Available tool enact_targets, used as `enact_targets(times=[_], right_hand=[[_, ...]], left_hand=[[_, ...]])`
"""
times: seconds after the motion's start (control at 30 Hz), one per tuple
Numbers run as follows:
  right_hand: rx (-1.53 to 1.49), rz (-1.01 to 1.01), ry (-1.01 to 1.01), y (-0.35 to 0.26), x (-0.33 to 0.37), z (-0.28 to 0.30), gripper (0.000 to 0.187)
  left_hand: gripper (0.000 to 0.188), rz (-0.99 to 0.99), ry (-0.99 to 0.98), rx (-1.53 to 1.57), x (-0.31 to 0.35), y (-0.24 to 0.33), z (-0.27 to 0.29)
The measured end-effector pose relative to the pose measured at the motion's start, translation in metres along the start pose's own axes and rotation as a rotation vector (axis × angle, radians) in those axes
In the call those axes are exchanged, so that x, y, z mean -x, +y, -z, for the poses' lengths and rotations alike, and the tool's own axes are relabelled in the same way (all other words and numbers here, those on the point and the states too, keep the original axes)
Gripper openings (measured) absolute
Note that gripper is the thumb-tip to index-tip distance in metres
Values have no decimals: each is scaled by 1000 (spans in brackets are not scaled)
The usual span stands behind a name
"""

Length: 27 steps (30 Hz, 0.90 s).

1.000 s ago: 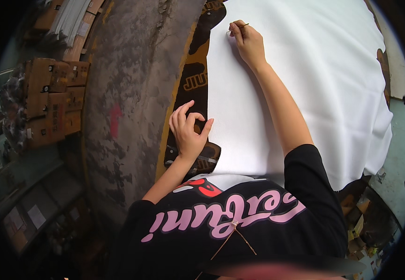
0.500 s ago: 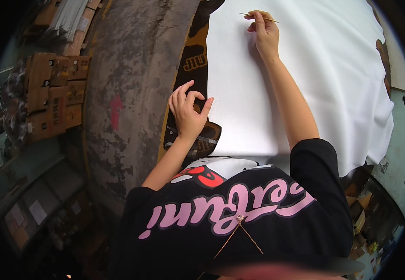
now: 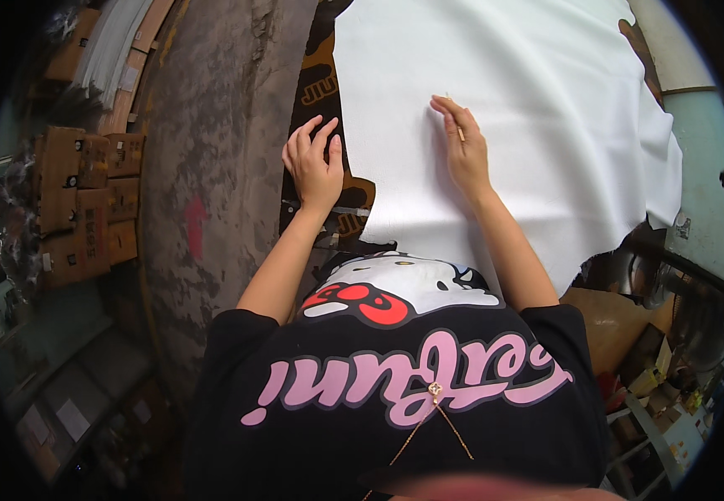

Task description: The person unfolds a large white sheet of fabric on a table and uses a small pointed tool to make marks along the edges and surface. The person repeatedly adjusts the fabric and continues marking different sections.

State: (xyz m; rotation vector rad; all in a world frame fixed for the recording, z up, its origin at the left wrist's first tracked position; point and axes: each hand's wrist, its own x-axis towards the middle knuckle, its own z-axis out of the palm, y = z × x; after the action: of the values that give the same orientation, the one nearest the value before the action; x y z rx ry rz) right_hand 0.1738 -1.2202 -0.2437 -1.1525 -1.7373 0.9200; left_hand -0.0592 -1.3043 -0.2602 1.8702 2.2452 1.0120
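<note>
A large white sheet [image 3: 554, 134], leather-like and gently rippled, spreads in front of me with an uneven outline. Beneath it, a dark covering with brown printed patches [image 3: 320, 71] shows along the left side. My right hand [image 3: 469, 159] is over the middle of the sheet, its fingers closed around a thin yellowish stick [image 3: 460, 132]; most of the stick is hidden by the fingers. At the sheet's left border, my left hand [image 3: 315, 171] hovers or rests over the dark covering, fingers bent and apart, with nothing in it. Whether it touches the covering I cannot tell.
Stained grey concrete floor [image 3: 228, 117] with a pink mark [image 3: 195, 230] runs along the left. Stacked cardboard boxes [image 3: 86, 200] stand farther left. Boxes and assorted clutter [image 3: 654, 359] lie at the lower right, below the sheet's ragged edge.
My right hand has come back toward me from the far part of the sheet, and the stick has turned from crosswise to nearly upright in view. The left hand's fingers have loosened. The view has shifted.
</note>
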Motion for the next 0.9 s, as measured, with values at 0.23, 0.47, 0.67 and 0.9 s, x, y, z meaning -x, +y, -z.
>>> enact_targets(times=[0.23, 0.47, 0.67, 0.9], right_hand=[[-127, 112, -595, -43, 56, -26, 29], [188, -50, 156, 21, 77, 108, 30], [844, 86, 136, 56, 110, 200, 30], [842, -49, 128, 50, 126, 172, 40]], left_hand=[[28, 65, -44, 287, 0, 5, 18], [57, 642, -231, 1050, 6, 27, 33], [59, 800, -454, 1181, -23, 36, 38], [50, 652, -911, 798, -6, 30, 37]])
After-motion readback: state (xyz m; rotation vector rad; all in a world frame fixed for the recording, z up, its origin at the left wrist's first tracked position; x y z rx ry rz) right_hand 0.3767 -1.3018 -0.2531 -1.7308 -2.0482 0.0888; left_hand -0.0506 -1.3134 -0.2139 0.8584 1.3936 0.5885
